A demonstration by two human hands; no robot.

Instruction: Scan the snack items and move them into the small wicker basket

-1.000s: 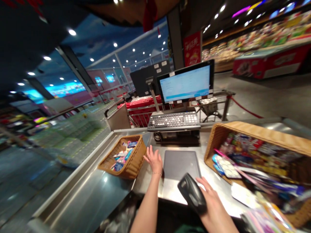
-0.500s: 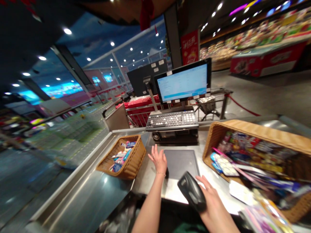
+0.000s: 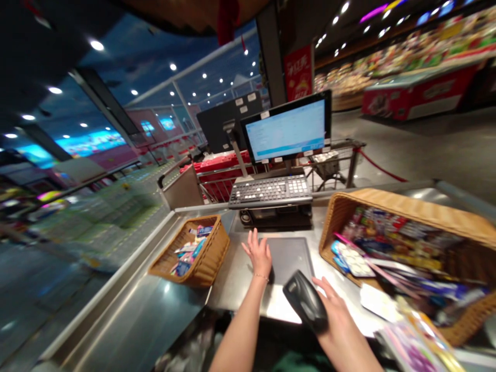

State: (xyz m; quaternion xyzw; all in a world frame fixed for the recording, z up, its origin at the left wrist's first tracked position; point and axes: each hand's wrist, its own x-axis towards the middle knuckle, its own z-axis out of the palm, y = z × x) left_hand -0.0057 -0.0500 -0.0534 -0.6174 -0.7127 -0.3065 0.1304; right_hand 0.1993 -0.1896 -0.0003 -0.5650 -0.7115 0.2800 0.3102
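A black handheld barcode scanner (image 3: 305,300) is in my right hand (image 3: 338,323), its head pointing up and to the left above the counter's near edge. My left hand (image 3: 258,254) is empty with fingers apart, over the left edge of the dark grey plate (image 3: 291,256) set in the steel counter. Left of that hand stands a small wicker basket (image 3: 217,256) with several small colourful packages. To the right of the scanner lies a large wicker basket (image 3: 328,232) filled with packaged goods. A white blister-like pack (image 3: 353,260) is near its left end.
Behind the plate, a keyboard (image 3: 271,190) rests on a stand below a lit monitor (image 3: 287,132). Colourful flat packages (image 3: 411,343) and a white item (image 3: 377,301) lie at the near right. A shopping cart (image 3: 219,183) with red contents stands beyond the counter.
My left hand has moved slightly right, further over the grey plate. The scanner stays in my right hand in nearly the same place. The whole view has shifted a little.
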